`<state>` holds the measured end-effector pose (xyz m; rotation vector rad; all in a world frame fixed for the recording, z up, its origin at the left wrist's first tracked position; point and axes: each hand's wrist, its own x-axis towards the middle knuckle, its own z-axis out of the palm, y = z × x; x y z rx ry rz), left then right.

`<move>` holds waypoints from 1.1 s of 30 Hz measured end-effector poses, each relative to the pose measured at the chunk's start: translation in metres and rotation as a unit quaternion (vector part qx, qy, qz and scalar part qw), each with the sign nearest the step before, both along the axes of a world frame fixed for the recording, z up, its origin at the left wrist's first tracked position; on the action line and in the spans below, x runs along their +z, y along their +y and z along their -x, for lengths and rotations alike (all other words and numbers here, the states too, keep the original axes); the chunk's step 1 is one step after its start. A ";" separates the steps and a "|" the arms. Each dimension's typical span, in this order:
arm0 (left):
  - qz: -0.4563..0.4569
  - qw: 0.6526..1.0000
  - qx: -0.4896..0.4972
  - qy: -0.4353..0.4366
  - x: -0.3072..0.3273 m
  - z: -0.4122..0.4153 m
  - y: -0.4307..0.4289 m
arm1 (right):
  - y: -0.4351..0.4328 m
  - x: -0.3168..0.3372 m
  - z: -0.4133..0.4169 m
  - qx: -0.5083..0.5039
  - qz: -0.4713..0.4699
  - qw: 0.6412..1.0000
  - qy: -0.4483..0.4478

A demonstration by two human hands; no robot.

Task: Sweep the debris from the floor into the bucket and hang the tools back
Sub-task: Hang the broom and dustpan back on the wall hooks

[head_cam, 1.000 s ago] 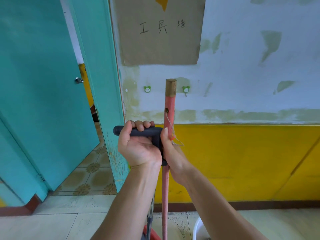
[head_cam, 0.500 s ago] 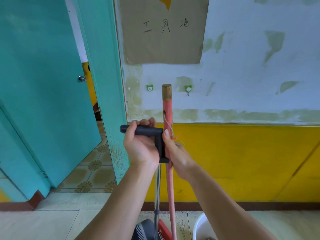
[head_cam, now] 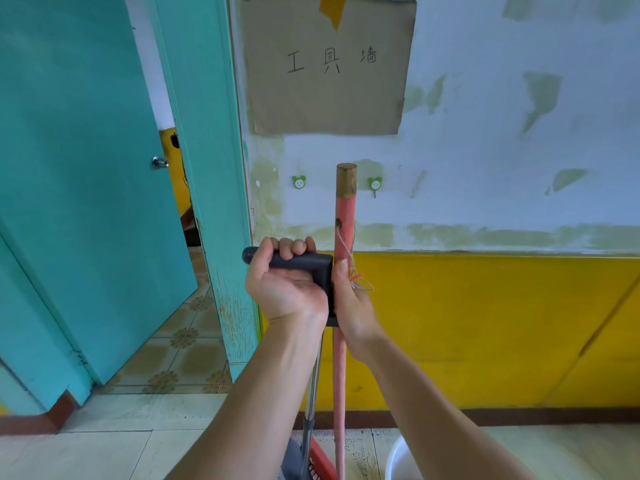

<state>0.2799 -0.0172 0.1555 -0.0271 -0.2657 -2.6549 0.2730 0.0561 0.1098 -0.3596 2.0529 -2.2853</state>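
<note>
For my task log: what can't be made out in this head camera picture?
Head view:
- white plastic bucket: cut by the bottom edge, contents unseen.
- grey dustpan: bottom edge and left forearm hide it.
- right hand on the pink wooden broom handle: fingers hidden behind it.

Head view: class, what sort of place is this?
Probably a tool-storage corner indoors: a brown cardboard sign reading 工具墙, tool wall, two small green smiley hooks beneath it, and a pink wooden broom handle in front.
</note>
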 end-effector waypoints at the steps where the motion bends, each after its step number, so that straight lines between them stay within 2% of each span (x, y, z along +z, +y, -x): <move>1: -0.001 1.000 0.004 0.004 0.001 0.001 0.000 | -0.004 0.000 0.001 -0.015 -0.005 1.000 -0.002; 4: 0.000 1.000 0.011 0.006 0.000 0.004 -0.005 | -0.012 0.001 0.004 -0.030 -0.011 0.999 0.006; 10: -0.015 0.999 0.000 -0.036 -0.012 0.012 -0.020 | -0.007 -0.011 0.007 0.061 -0.055 0.996 0.018; 16: -0.048 0.994 -0.006 -0.099 -0.026 0.013 -0.025 | 0.003 -0.026 0.000 0.086 -0.080 0.993 0.017; 21: -0.060 0.992 -0.012 -0.107 -0.036 0.021 -0.030 | 0.021 -0.043 0.000 -0.033 -0.113 0.988 0.100; 33: -0.048 0.987 -0.057 -0.141 -0.064 0.036 -0.044 | 0.037 -0.028 0.003 -0.208 -0.027 0.976 0.062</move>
